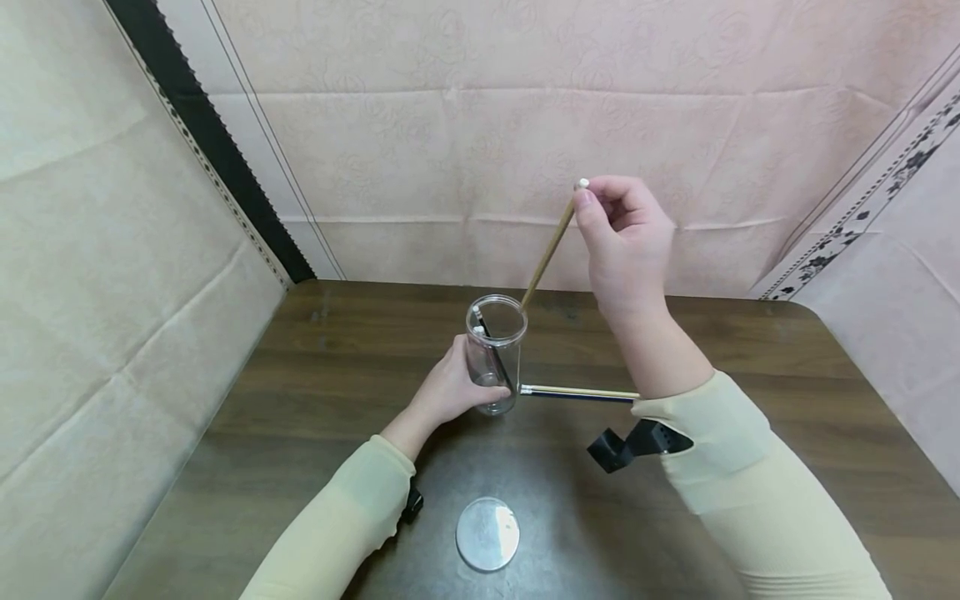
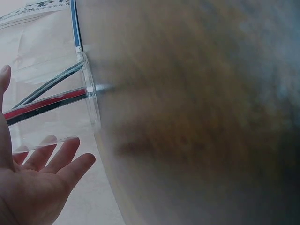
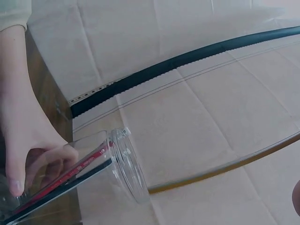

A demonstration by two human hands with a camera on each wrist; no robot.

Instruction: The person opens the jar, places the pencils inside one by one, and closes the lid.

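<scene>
My left hand (image 1: 457, 379) grips a clear jar (image 1: 504, 362) low on its side, and the jar stands upright on the table. Inside it lean a red pencil (image 3: 79, 171) and a dark pencil (image 3: 65, 192). Above and to the right, my right hand (image 1: 630, 233) pinches a gold-coloured pencil (image 1: 551, 250) by its white-tipped upper end. This pencil slants down to the jar's rim; whether its lower tip is inside or just behind the rim, I cannot tell. Another pencil (image 1: 577, 392), striped dark and light, lies on the table right of the jar.
A round clear lid (image 1: 487, 534) lies flat on the wooden table (image 1: 300, 467) in front of the jar. Pale patterned cloth (image 1: 480, 150) hangs behind the table and at both sides. A black wrist mount (image 1: 637, 443) sticks out under my right sleeve.
</scene>
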